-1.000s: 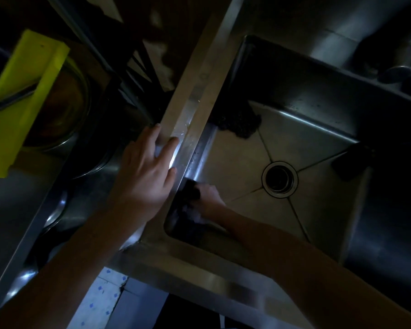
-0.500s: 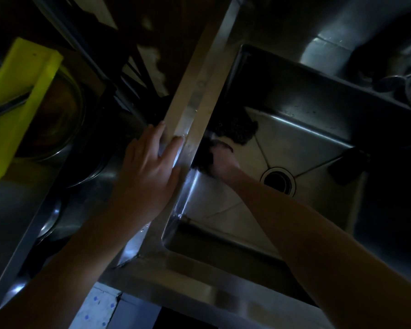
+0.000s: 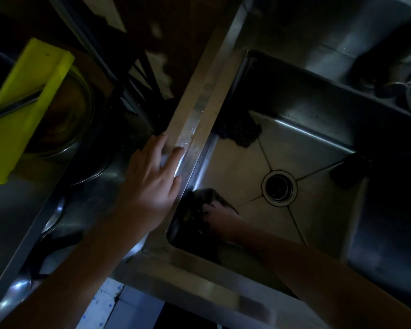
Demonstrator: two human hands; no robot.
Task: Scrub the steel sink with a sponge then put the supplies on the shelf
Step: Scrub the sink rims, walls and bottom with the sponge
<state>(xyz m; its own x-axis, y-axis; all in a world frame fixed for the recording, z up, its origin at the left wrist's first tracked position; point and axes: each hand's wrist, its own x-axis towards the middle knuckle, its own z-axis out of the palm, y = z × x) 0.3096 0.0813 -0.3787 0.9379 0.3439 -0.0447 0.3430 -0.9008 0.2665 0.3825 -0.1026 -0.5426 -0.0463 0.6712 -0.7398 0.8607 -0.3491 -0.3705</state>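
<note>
**Left hand flat, right hand gripping**

The left forearm comes in from 7 o'clock and runs toward 1 o'clock. The left hand (image 3: 152,179) lies palm down, its fingers straight and slightly spread, with the fingertips resting on the sink rim (image 3: 192,129). The right forearm comes in from 4 o'clock and reaches toward 10 o'clock, lower down and in shadow. The right hand (image 3: 220,218) sits close by at 4 o'clock of the left hand, its fingers curled round a dark sponge (image 3: 199,198). Both arms are bare.

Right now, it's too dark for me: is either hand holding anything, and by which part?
The right hand grips a dark sponge, fingers curled over its near side. The left hand rests flat on the sink rim, holding nothing.
</note>
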